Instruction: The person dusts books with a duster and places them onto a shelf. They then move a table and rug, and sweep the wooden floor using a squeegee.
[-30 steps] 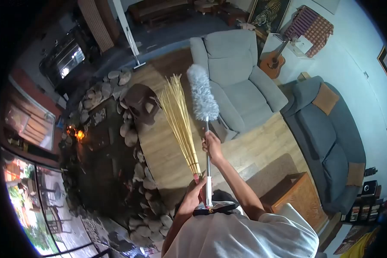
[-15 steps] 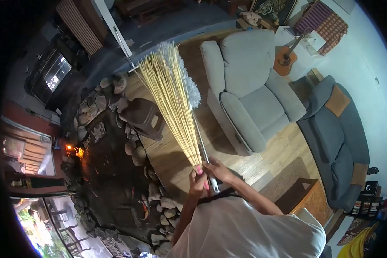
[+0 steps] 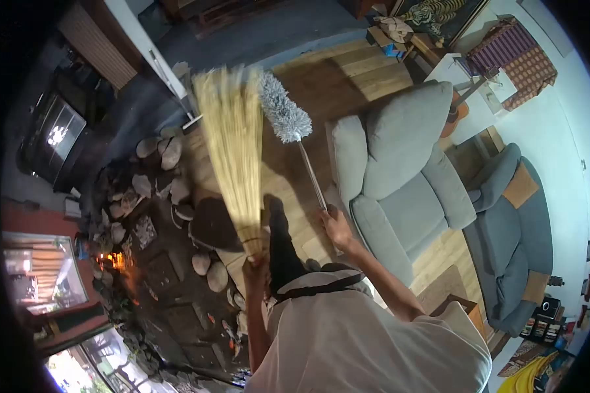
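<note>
My left fingers (image 3: 254, 267) grip broom (image 3: 233, 144), right fingers (image 3: 333, 219) grip duster (image 3: 286, 111); they look close together: inward swing could, I judge, tangle them.

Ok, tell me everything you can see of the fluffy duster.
The duster has a shaggy grey head on a slim, shiny, metal-looking rod. The right hand grips the rod; the duster points forward, slanting toward the person's left. Its head appears beside the broom; whether they touch is unclear.
</note>
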